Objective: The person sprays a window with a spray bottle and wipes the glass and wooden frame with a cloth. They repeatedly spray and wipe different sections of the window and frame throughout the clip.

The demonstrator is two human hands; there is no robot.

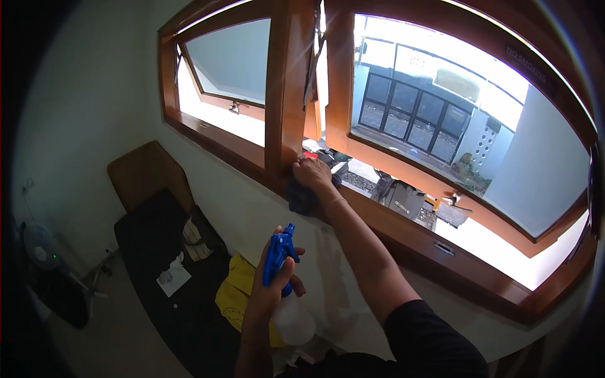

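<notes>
My left hand is wrapped around the neck of a spray bottle with a blue trigger head and a pale, translucent body. The bottle stands upright in front of the wall. Farther up, my right hand grips a dark cloth at the lower corner of the wooden window frame, by the middle post. Part of the cloth hangs over the sill's inner edge. My right arm reaches across from the lower right.
Two tilted window sashes stand ajar, with metal latches. Below left are a dark table with a paper, a yellow cloth, a brown chair back and a fan. Outside, a gate and a grey box show.
</notes>
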